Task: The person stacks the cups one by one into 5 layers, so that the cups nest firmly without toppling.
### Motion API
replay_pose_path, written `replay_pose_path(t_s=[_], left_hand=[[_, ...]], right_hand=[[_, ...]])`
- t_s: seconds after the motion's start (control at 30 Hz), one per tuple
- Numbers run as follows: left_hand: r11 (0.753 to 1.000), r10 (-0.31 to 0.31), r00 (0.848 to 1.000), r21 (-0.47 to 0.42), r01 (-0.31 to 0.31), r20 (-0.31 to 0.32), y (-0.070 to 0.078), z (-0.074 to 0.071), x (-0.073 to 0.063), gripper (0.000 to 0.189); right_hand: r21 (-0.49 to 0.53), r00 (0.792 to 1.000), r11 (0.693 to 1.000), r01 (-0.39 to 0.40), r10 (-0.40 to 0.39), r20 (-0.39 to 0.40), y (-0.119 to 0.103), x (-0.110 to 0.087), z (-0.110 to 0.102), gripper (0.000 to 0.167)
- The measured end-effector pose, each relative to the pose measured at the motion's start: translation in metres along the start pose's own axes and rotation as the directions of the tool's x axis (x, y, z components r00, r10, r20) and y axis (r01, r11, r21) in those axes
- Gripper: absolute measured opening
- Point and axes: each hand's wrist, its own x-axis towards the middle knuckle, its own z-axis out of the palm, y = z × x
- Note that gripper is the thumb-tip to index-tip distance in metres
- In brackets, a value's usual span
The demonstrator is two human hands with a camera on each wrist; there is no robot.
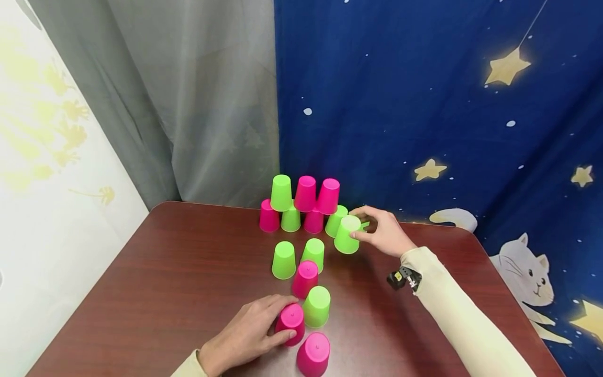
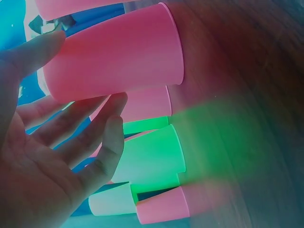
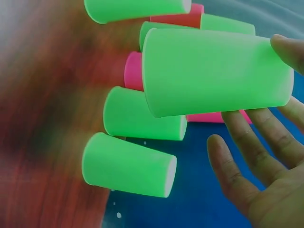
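Right hand (image 1: pixel 385 233) partly behind green cup (image 1: pixel 346 239)

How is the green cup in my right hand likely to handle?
Probably light: the right hand holds the green cup only near its narrow end. Its smooth sides may be slippery. Round and tapered, it could roll if tipped.

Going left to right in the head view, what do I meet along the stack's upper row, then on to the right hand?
upper green cup → first pink cup → second pink cup → held green cup → right hand
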Motion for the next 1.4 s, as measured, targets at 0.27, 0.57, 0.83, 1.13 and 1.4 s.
replay_pose_path(t_s=[0.27,0.57,0.83,1.13,1.4], left_hand=[[1.000,-0.006,1.000,-0.023,0.007,0.020,0.001,-0.002,-0.002,0.045],[1.000,0.004,1.000,-0.027,-0.003,0.018,0.002,-0.001,-0.002,0.042],[1.000,0.023,1.000,-0.011,-0.023,-0.007,0.001,-0.002,0.000,0.045],[0.999,-0.006,1.000,-0.034,0.006,0.004,0.002,-0.001,0.001,0.045],[0.995,-0.053,0.998,-0.088,0.050,-0.037,0.000,0.003,-0.005,0.059]], right_hand=[[-0.019,0.999,0.999,-0.043,0.043,-0.025,0.006,0.016,-0.007,0.043],[-0.083,0.996,0.994,-0.074,0.070,-0.051,0.001,0.036,-0.021,0.044],[-0.124,0.992,0.987,-0.106,0.097,-0.081,0.000,0.054,-0.033,0.043],[-0.140,0.981,0.975,-0.171,0.156,-0.111,0.012,0.061,-0.035,0.044],[-0.108,0.975,0.974,-0.200,0.186,-0.124,0.017,0.063,-0.032,0.044]])
